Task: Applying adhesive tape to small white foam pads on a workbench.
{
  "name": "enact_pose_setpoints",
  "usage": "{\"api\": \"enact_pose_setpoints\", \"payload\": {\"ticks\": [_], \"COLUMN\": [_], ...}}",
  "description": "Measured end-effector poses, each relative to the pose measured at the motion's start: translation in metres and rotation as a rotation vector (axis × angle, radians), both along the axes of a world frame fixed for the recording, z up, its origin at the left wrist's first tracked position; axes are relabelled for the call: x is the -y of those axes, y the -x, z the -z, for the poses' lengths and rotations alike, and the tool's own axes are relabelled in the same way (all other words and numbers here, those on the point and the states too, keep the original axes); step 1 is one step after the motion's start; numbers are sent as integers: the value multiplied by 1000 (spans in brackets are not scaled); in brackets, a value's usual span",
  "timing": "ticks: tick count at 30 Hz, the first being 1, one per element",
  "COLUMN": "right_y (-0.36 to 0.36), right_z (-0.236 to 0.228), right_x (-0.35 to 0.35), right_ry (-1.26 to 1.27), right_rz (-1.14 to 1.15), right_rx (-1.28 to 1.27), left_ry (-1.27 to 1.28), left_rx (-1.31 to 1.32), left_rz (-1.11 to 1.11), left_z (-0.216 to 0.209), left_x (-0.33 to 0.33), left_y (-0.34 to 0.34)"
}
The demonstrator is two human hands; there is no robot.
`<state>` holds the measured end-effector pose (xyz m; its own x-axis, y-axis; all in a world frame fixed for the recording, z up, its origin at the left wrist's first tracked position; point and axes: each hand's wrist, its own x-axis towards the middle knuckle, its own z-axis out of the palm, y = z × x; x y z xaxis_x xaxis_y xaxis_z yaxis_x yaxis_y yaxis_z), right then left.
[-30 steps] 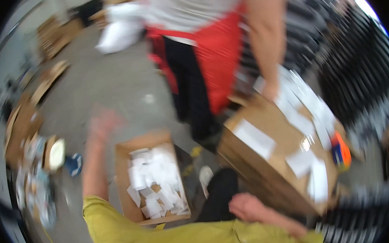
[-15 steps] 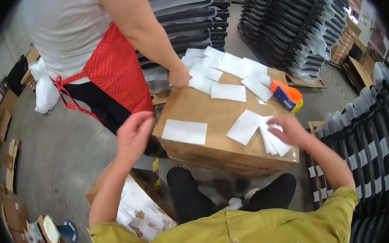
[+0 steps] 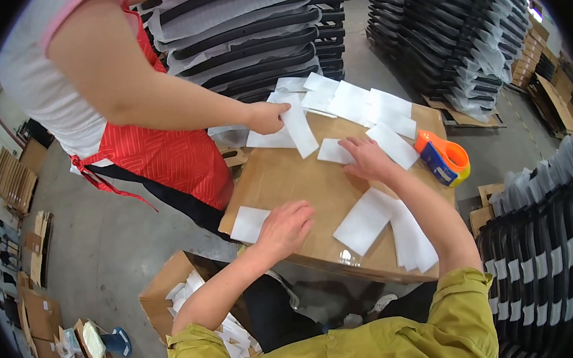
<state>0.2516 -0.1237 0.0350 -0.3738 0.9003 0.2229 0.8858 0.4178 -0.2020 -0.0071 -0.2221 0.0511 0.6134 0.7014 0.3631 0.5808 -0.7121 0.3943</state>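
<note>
The left hand (image 3: 287,227), half-curled, covers part of 1 thin white rectangular sheet (image 3: 246,224), grip unclear; the right hand (image 3: 365,157), fingers spread open, meets another white sheet (image 3: 330,150), left of an orange-and-blue plastic tape dispenser (image 3: 443,158), its print illegible.

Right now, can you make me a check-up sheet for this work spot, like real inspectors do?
Surface: big brown box, used like a table.
Things: white sheets, some overlapping, on the box.
Clutter: orange-and-blue object, kind unclear, near the box's right edge; open carton holding white pieces.
Hands: left hand by one sheet, contact unclear; right hand over another, fingers spread; co-worker's hand holding one.
Cables: nothing seen.
Surroundings: stacked black parts; red apron on the co-worker.
</note>
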Motion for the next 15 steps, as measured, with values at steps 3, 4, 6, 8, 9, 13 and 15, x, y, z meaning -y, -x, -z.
{"api": "enact_pose_setpoints", "payload": {"ticks": [3, 4, 6, 8, 9, 13, 15], "right_y": [-5, -7, -11, -14, -14, -6, -4], "right_z": [9, 9, 9, 9, 12, 16, 21], "right_x": [-3, -5, -5, -2, -1, 8, 20], "right_ry": [-37, -27, -185, -232, -292, -357, -193], "right_rz": [-117, -120, -280, -315, -355, -395, -317], "right_rx": [94, 91, 232, 302, 374, 358, 348], "left_ry": [41, 73, 135, 189, 180, 82, 107], "left_rx": [-28, -38, -31, -24, -23, 2, 12], "left_rz": [15, 46, 29, 17, 36, 61, 62], "left_z": [-2, -4, -4, -5, -3, -5, 2], "left_x": [-14, -17, -24, -24, -20, 7, 24], "left_y": [3, 2, 0, -4, -9, -25, -29]}}
